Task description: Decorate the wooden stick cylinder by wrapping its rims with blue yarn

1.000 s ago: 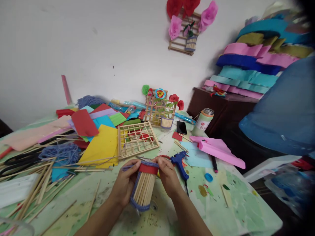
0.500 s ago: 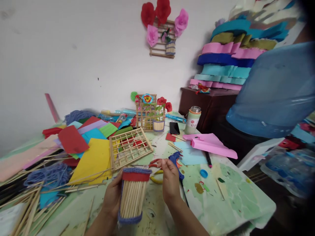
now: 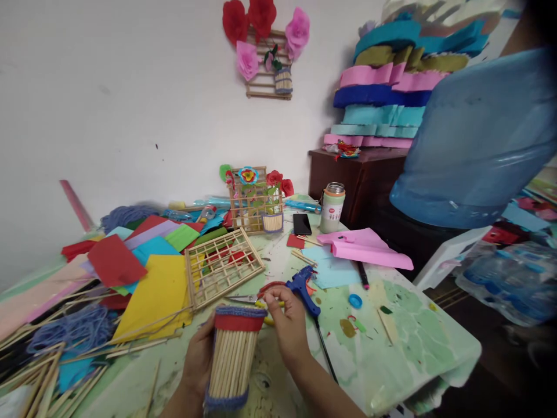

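Note:
My left hand is closed around the side of a small basket of wooden sticks. Blue yarn edges its top and bottom, and a red band runs below the upper rim. Just off the basket's upper right corner, my right hand has thumb and fingers pinched together; whatever lies between them is too small to make out. Behind that hand lie a blue hot glue gun and scissors with red handles. A yellow-handled tool is partly hidden by my right fingers.
A wooden lattice frame lies beyond the basket. Coloured paper, blue yarn and loose sticks cover the left side. Further back stand a decorated lattice and a bottle. Pink paper and a blue cap lie right.
My right hand has moved left, closer to the basket's upper rim, still pinched. The basket has sunk slightly in view, still in my left hand. The whole view has shifted a little.

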### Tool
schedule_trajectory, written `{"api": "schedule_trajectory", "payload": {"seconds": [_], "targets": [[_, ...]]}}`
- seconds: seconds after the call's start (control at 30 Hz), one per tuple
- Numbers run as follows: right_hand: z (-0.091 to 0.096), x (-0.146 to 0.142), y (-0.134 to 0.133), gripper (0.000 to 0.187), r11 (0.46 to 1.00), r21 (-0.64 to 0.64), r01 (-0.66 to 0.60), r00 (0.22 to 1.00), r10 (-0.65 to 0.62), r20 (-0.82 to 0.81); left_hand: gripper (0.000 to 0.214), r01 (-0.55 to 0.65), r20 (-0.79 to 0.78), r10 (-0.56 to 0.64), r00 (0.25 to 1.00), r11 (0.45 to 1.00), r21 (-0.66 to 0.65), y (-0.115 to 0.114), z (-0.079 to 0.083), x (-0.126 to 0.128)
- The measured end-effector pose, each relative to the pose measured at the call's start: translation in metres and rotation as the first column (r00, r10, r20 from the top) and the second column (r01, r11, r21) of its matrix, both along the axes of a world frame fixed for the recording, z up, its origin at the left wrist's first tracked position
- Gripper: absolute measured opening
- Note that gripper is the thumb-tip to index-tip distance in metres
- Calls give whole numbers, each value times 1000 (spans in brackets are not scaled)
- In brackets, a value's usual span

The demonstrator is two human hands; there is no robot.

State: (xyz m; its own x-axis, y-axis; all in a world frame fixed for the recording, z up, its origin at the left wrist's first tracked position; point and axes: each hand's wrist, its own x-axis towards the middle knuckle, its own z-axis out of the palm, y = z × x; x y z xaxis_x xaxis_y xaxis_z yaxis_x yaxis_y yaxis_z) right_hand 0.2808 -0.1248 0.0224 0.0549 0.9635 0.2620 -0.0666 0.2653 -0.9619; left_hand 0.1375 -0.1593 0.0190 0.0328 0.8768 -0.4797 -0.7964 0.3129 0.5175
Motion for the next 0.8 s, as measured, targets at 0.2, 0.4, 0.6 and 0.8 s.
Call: {"api": "schedule_trajectory", "payload": {"seconds": [0.2, 0.4, 0.6, 0.8], "targets": [[4, 2, -4, 7, 954, 295, 46, 988, -87, 127, 38, 36, 61, -35, 998, 999, -27, 1, 11, 2], [5, 2, -6, 7, 920, 392, 2, 952, -121, 280, 40, -2, 57, 6, 998, 997, -74, 1, 9, 1], [6, 3, -8, 15, 840, 541, -30, 868, -247, 432, 35, 19, 38, -21, 999, 999, 39, 0, 8, 3], [5, 20, 4, 19, 867, 478, 141, 794, -388, 469, 19, -279, -226, 326, 918, 936, 214, 4, 3, -3]]}}
